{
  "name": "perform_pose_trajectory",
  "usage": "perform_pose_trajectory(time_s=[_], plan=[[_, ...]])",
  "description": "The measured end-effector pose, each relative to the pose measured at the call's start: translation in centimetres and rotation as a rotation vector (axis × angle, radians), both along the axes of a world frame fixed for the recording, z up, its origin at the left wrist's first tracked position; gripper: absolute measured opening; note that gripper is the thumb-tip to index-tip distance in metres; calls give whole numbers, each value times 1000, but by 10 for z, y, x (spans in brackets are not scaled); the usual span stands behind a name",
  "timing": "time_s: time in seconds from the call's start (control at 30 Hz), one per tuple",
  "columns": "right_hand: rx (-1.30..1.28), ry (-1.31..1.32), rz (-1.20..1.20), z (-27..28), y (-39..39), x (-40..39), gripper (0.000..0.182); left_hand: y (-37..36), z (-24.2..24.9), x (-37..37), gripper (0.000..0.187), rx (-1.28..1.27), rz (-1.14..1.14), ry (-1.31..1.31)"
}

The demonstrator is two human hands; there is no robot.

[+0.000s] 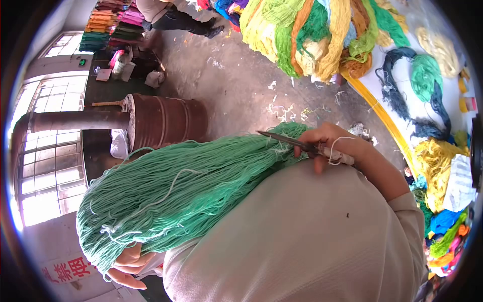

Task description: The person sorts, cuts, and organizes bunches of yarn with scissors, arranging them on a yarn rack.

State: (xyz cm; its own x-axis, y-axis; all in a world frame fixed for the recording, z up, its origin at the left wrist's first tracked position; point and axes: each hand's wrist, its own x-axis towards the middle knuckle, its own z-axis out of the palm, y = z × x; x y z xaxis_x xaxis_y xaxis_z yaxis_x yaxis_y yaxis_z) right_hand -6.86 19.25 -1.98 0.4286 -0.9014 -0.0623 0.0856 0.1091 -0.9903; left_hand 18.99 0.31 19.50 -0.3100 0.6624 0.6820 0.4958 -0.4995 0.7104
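A large skein of green yarn stretches across the view in front of a light-coloured shirt. At its lower left end is my left hand, holding the skein with bent fingers; the palm is hidden under the strands. My right hand is closed around dark pointed scissors at the skein's narrow right end. The scissors' tip points left over the yarn, and their handle looks wrapped in pale material. A white string hangs by the right hand. Another loose white thread lies across the green strands.
A rusty barrel with a pipe stands at left. Multicoloured skeins lie on a yellow-edged table at upper right. Thread scraps litter the floor. Another person is at the top, near hanging yarn.
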Motion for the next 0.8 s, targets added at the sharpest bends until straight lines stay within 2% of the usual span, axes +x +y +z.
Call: perform_pose_trajectory(time_s=[0.07, 0.17, 0.23, 0.33, 0.4, 0.43, 0.5, 0.53, 0.57, 0.6, 0.63, 0.67, 0.73, 0.8], plan=[[118, -177, -38, 2, 2, 3, 24, 1, -1, 1, 23, 2, -1, 7], [171, -177, -111, -3, 4, 8, 20, 2, -2, 2, 23, 1, 0, 18], [328, -520, -266, -7, 5, 11, 27, 2, -2, 3, 23, -1, 0, 25], [-322, -175, -445, 4, -8, 24, 58, 4, -4, 1, 23, 3, -6, 35], [-182, -230, -367, 16, -10, 33, 53, 3, -5, -3, 23, 4, -19, 44], [-302, -127, -353, 13, -14, 36, 48, 3, -5, -5, 23, 4, -26, 49], [-347, -4, -492, 7, -14, 43, 42, 1, -6, -10, 23, 7, -39, 55], [-215, -48, -560, 11, -7, 40, 36, -1, -8, -12, 23, 11, -46, 55], [-245, -75, -646, -2, -5, 35, 34, -2, -10, -14, 23, 17, -53, 56], [-176, -222, -671, -11, -1, 26, 34, -4, -13, -17, 23, 25, -61, 60], [-42, -218, -690, -16, 6, 13, 37, -5, -17, -20, 23, 33, -67, 66], [-98, -259, -729, -29, 13, 5, 40, -5, -20, -22, 23, 44, -74, 68], [-88, -140, -810, -49, 28, -11, 40, -6, -27, -26, 24, 63, -86, 73], [47, -89, -863, -82, 42, -26, 41, -7, -31, -30, 24, 73, -95, 85]])
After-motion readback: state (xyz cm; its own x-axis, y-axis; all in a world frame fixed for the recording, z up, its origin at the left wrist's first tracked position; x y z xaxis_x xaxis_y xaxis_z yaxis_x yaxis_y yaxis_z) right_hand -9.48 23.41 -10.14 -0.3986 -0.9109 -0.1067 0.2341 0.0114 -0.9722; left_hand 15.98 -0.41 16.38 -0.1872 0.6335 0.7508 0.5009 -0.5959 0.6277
